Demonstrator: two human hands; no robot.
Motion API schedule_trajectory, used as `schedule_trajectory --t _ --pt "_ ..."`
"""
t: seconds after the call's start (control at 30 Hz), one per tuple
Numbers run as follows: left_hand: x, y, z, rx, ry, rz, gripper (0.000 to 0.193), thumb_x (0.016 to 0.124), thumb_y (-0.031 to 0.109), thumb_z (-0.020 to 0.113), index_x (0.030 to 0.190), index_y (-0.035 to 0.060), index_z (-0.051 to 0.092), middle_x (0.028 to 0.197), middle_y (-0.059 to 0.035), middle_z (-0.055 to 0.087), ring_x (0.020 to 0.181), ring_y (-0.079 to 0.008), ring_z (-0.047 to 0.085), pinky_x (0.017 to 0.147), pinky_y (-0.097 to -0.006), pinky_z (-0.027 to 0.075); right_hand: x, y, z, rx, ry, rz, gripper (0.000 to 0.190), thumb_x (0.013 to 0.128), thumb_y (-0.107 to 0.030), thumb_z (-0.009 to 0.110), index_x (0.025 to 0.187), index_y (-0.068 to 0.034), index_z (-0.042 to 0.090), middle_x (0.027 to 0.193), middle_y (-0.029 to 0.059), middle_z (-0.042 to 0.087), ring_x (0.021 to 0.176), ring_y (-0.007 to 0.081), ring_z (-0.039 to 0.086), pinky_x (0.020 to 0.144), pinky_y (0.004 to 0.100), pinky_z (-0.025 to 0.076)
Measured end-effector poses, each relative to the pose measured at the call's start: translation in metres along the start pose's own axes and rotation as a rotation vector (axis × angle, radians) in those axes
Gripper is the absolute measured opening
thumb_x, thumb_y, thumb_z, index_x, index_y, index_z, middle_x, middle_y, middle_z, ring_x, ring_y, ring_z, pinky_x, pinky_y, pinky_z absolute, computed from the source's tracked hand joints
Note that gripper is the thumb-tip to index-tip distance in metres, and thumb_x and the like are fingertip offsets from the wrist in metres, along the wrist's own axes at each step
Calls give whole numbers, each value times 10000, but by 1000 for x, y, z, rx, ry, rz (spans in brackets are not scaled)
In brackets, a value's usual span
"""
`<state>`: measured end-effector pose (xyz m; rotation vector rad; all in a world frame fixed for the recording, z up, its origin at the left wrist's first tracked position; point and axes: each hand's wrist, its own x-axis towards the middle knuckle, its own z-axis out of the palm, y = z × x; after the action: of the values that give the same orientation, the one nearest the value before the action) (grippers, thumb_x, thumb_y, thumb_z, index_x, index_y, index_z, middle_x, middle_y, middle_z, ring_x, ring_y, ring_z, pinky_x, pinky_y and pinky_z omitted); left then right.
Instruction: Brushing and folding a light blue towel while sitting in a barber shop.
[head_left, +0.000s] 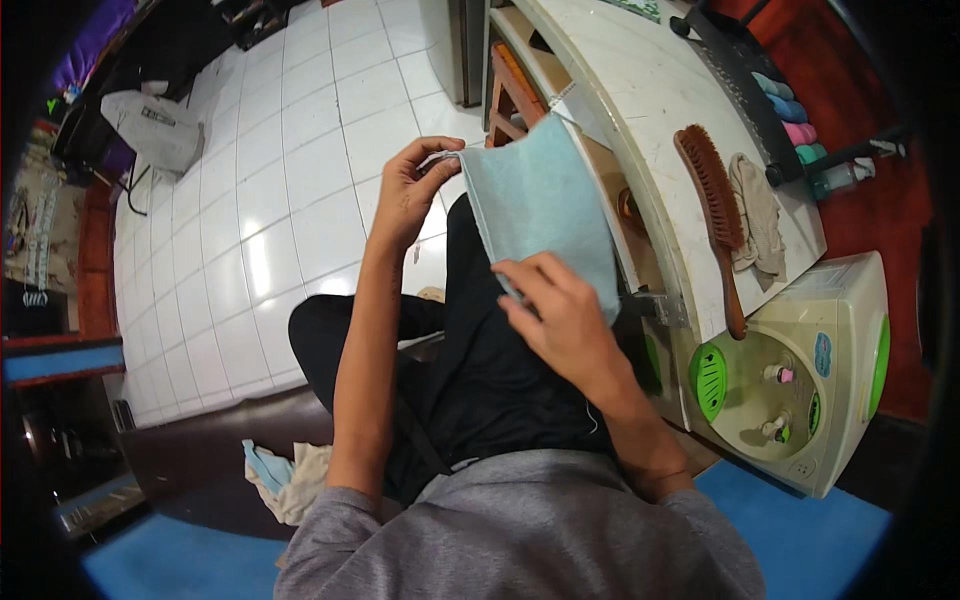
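Note:
A pale blue cloth (536, 191), folded with its layered edge toward the left, hangs in front of me over my right thigh. My left hand (412, 184) pinches its upper left corner between thumb and fingers. Lower down the same edge, my right hand (559, 315) has its fingertips and thumb about the cloth's border, slightly blurred. Part of the cloth's lower end is hidden behind that hand.
To the right, a white tabletop (637, 97) bears a wooden-handled brush (712, 202) and a crumpled beige cloth (754, 214). Below stands a water dispenser (840, 367). More cloths (289, 476) lie on the dark seat (202, 457) at left. A plastic bag (154, 127) sits farther off.

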<state>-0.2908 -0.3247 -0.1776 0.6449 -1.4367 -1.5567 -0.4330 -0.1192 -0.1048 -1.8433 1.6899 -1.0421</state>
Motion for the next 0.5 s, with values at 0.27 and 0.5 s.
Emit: schedule_trajectory --t 0.27,0.5 --pt "-67 -107 -20 -25 494 -675 428 918 341 717 1072 -49 633 974 -128 657 768 -146 651 645 -281 557 -46 23 13 36 -144 228 360 802 -159 798 1114 -31 672 1026 138 649 843 280 668 749 363 534" --pt "-71 -103 -3 359 371 -473 478 795 426 818 804 -34 691 644 -33 625 556 -112 572 561 -255 483 -76 23 35 -118 -328 91 311 771 -131 797 1049 -49 685 868 108 624 845 293 624 770 398 505"
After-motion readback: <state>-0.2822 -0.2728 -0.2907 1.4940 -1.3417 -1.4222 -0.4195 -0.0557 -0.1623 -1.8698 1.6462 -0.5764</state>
